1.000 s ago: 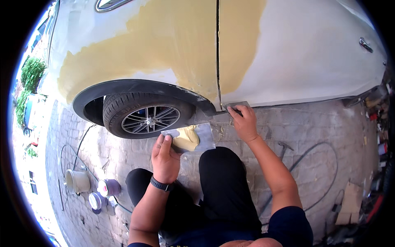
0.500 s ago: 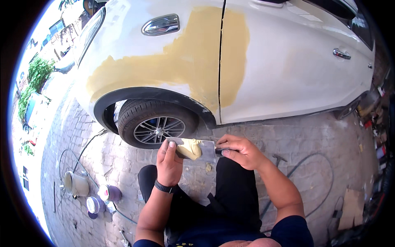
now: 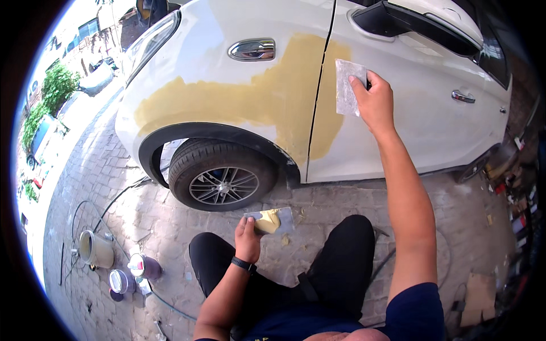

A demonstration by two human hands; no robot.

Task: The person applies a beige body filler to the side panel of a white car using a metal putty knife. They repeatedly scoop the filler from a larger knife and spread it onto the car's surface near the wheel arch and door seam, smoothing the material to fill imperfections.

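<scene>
My left hand [image 3: 248, 243] grips one end of a thin flat plate [image 3: 286, 219], held low in front of the wheel. A lump of yellow body filler [image 3: 267, 221] lies on the plate. Raised and reaching forward, my right hand [image 3: 377, 103] is closed on a putty spreader [image 3: 347, 85] with a broad, greyish, smeared blade. The blade is up against the front door [image 3: 412, 128] of a white car, over the right edge of a yellow filler patch [image 3: 224, 99]. That patch runs from the fender across the door gap. Whether the blade touches the panel I cannot tell.
The front wheel [image 3: 223, 184] and dark arch trim [image 3: 227, 129] sit below the patch; a side mirror [image 3: 418, 25] juts out above the door. A bucket [image 3: 95, 250] and two purple tubs [image 3: 145, 266] stand at left. A hose [image 3: 173, 306] crosses the paving. Cardboard [image 3: 479, 298] lies at right.
My right hand has left the plate and moved up and forward to the door with the spreader. My left hand has dropped slightly, still holding the plate. The view has shifted a little.
</scene>
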